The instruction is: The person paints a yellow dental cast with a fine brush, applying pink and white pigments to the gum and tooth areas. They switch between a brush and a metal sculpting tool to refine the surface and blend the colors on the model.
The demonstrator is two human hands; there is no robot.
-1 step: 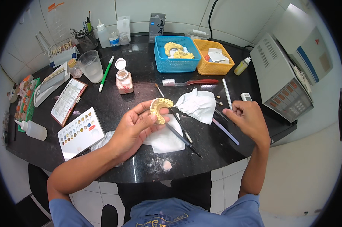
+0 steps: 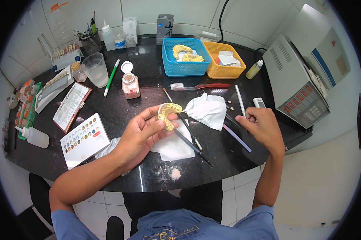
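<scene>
Raised over the middle of the table, my left hand [image 2: 144,132] is closed on a yellow dental cast [image 2: 163,116], a horseshoe-shaped row of teeth with a paler rim. At the right, my right hand [image 2: 264,126] is closed, thumb and forefinger pinched around a slim silver rod-like tool [image 2: 239,98] whose other end points away from me. What its lower end looks like is hidden in the fingers. Under my left hand lie a white tissue [image 2: 174,150] and a dark-handled tool [image 2: 190,145]. A crumpled white cloth [image 2: 206,111] lies between the hands.
At the back stand a blue basket [image 2: 186,70] holding more casts and a yellow basket [image 2: 224,73]. A grey machine [image 2: 296,76] occupies the right side. Left are a white palette [image 2: 86,140], a pink powder jar [image 2: 131,89] and a plastic cup [image 2: 95,71]. A toothbrush [image 2: 200,86] lies centrally.
The whole view has shifted slightly. Both hands keep their hold, and the silver tool has moved very slightly toward me with my right hand.
</scene>
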